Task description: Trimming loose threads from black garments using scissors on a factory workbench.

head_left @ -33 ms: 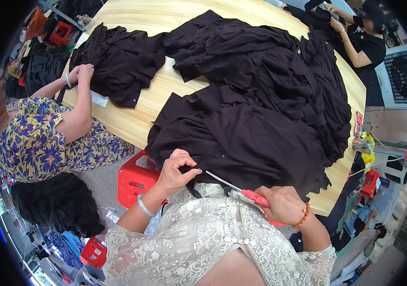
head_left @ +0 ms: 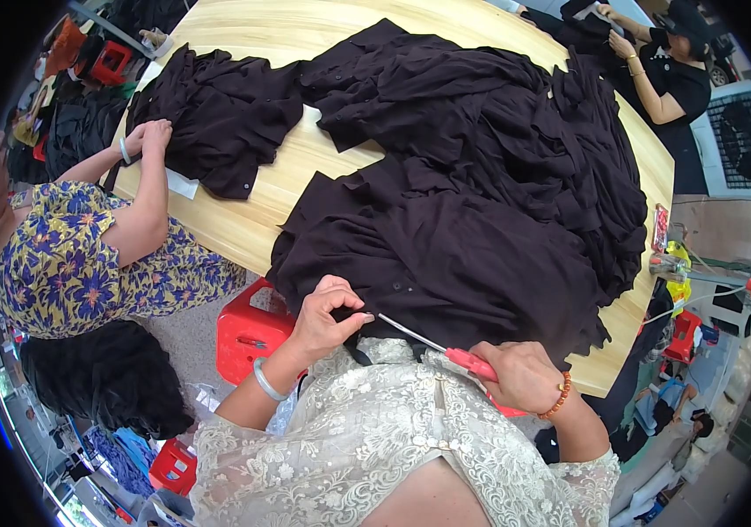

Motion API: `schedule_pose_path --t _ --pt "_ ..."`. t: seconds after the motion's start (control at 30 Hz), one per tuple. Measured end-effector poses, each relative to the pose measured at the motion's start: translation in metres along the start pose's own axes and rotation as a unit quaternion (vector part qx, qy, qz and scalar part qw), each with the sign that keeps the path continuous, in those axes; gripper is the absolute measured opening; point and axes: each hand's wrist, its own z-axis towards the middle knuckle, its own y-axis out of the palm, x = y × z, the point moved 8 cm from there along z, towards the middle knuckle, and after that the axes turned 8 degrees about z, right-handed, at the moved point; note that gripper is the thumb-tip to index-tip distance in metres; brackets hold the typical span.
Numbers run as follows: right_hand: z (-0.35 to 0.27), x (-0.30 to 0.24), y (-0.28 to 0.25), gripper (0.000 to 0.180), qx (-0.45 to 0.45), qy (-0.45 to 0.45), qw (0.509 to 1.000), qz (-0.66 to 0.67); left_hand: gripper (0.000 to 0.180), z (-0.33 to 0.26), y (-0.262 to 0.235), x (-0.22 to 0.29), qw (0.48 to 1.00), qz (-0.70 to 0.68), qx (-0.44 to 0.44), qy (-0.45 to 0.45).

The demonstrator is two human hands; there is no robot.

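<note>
Dark garment trimmed at a wooden table.
Its edge [head_left: 366, 307] is pinched by the left hand [head_left: 327, 316]; red-handled scissors [head_left: 446, 350] are gripped by the right hand [head_left: 520, 376].

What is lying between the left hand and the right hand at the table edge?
In the head view, scissors span it: red handles in right hand, blade tips reaching left hand.

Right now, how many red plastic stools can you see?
4: one stool under the table edge beside the left hand, one far left, one near left on the floor, one right. Others may be hidden.
</note>
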Motion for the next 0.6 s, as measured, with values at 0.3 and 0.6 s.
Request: schedule_pose_path --t 0.3,0.6 --pt "-0.003 0.007 -0.005 0.030 0.049 0.010 0.999 0.008 0.017 0.001 0.010 -0.006 0.999 -0.035 -0.027 -0.005" --pt "-0.012 0.014 -0.008 0.029 0.084 0.004 0.996 0.040 0.020 -0.007 0.013 -0.015 0.997 0.051 -0.034 -0.046"
